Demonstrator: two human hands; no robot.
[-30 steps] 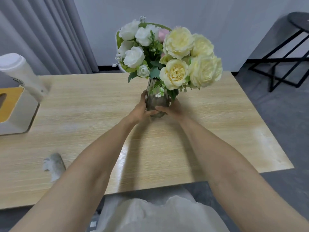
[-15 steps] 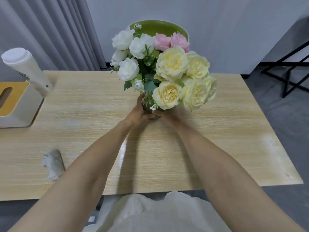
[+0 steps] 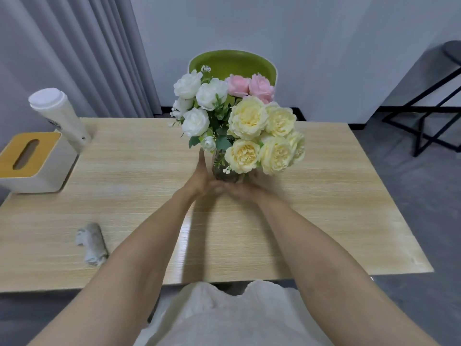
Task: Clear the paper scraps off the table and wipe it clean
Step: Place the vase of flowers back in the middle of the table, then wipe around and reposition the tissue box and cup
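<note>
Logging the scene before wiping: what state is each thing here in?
Vase: upright, holding flowers, between both hands.
Left hand: fingers straight along the vase's side.
Right hand: at the vase's base, grip blurred.
Rag: crumpled, lying untouched.
Tissue box: no tissue sticking out.
Cup: lid on.

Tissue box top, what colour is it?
The tissue box top is mustard yellow, over a white body; head view shows it.

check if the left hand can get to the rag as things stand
Likely yes: the left hand is at the vase, but the rag lies on the table left of that forearm, with nothing between them.
</note>
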